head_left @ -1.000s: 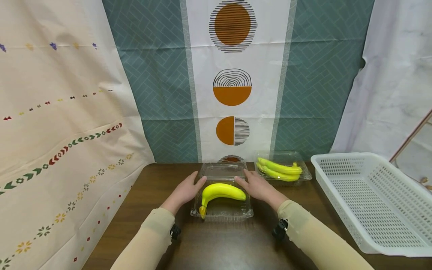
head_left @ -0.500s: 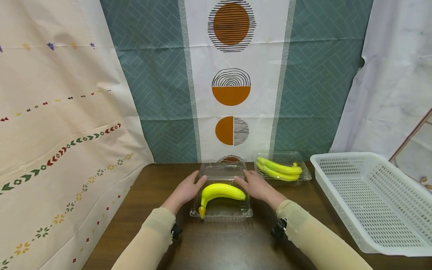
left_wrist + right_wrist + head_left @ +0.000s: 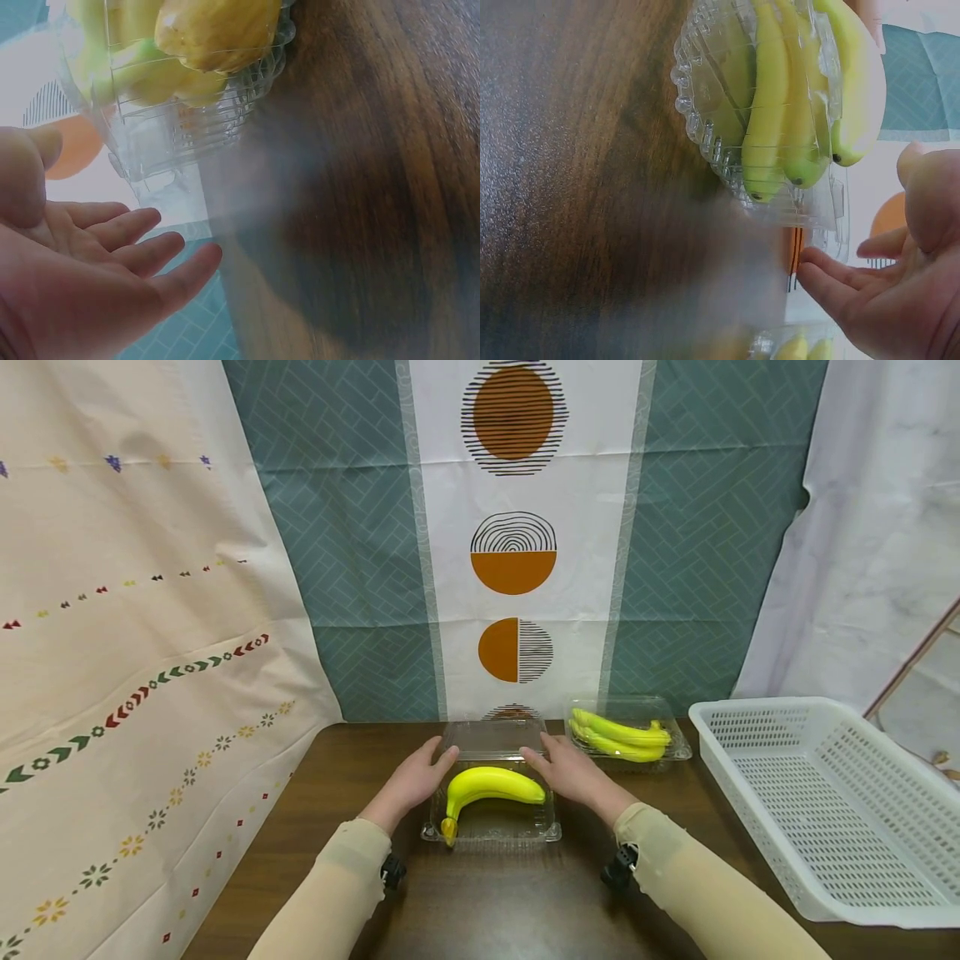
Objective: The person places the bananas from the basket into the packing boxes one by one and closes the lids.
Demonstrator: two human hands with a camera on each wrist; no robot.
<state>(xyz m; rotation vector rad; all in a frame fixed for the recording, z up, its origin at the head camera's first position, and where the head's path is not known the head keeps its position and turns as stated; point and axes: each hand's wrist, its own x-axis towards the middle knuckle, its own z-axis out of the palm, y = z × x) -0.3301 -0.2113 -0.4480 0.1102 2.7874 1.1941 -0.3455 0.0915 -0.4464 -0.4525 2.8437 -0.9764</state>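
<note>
A clear plastic clamshell box [image 3: 491, 838] sits on the table with its lid [image 3: 491, 739] folded back at the far side. A bunch of bananas [image 3: 497, 783] lies inside, one curved over the others and its stem end reaching the near left edge; the right wrist view shows several bananas [image 3: 769, 112] through the wall. My left hand [image 3: 411, 779] is at the box's left side, fingers extended toward the lid. My right hand [image 3: 576, 772] mirrors it on the right. Both wrist views show relaxed fingers that grip nothing; contact with the plastic cannot be told.
A second clear box [image 3: 681, 748] with bananas [image 3: 622, 740] inside stands at the back right, just beyond my right hand. Farther right is a white perforated basket [image 3: 847, 818]. Hanging cloth [image 3: 360, 568] borders the table [image 3: 495, 893] at the back.
</note>
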